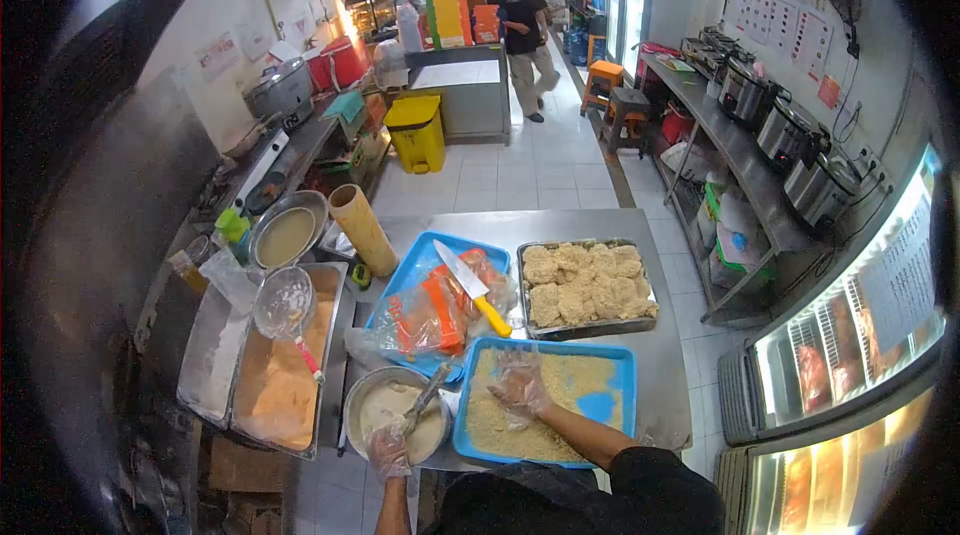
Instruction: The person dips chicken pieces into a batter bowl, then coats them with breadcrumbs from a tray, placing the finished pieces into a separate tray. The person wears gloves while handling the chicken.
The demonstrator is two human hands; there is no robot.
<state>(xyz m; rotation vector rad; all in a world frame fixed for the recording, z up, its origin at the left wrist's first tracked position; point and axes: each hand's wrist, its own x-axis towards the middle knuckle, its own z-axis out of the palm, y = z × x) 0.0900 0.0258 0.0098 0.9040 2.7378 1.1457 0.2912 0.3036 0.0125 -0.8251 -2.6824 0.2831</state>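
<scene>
My left hand [388, 450], in a clear plastic glove, is closed around the lower end of metal tongs [428, 398] at the front of a bowl [352, 413] of pale batter. The tongs slant over the bowl toward the blue trays. My right hand [520, 385], gloved too, lies with fingers apart on the crumbs [560, 375] in the near blue tray [628, 390]. Whether anything is under its palm is hidden. Behind this tray, a metal tray [588, 331] holds several crumb-coated pieces [585, 283].
A knife [470, 285] with a yellow handle lies across plastic bags [425, 315] in another blue tray [405, 270]. At left are flour bins [280, 375] with a sieve [285, 303], and a metal bowl [318, 210]. A person [522, 25] stands in the aisle beyond.
</scene>
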